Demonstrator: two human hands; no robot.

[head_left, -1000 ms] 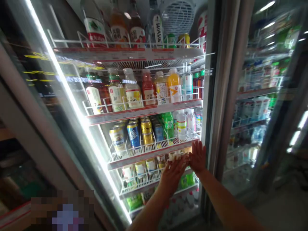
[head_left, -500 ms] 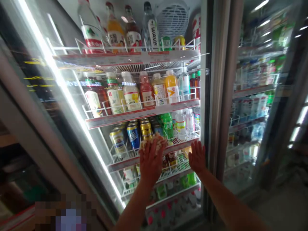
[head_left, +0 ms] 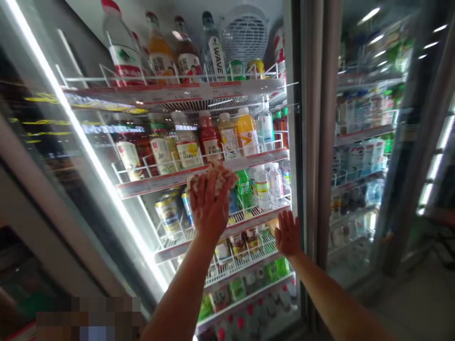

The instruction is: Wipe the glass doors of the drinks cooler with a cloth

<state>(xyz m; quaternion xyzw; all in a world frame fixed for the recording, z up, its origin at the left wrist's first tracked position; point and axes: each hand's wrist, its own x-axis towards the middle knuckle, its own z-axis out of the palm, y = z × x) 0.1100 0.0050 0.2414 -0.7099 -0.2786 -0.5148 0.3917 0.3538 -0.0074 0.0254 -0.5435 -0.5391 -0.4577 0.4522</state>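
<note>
My left hand [head_left: 209,206] is raised in front of the can shelf of a lit drinks fridge and presses a crumpled whitish cloth [head_left: 213,174] against the glass door [head_left: 270,156]. The cloth shows above and around my fingertips, level with the red price strip of the bottle shelf [head_left: 156,182]. My right hand [head_left: 287,234] lies flat and open on the glass lower down, fingers pointing up, near the door's right frame [head_left: 309,142]. It holds nothing.
Inside the fridge are wire shelves of bottles [head_left: 209,137] and cans [head_left: 167,213], with a white fan [head_left: 245,33] at the top. A bright light strip [head_left: 88,147] runs down the left. A second glass-door fridge [head_left: 366,142] stands to the right.
My left hand has carried the cloth up and to the left, from the lower shelf near my right hand to the can shelf. My right hand has stayed flat in place.
</note>
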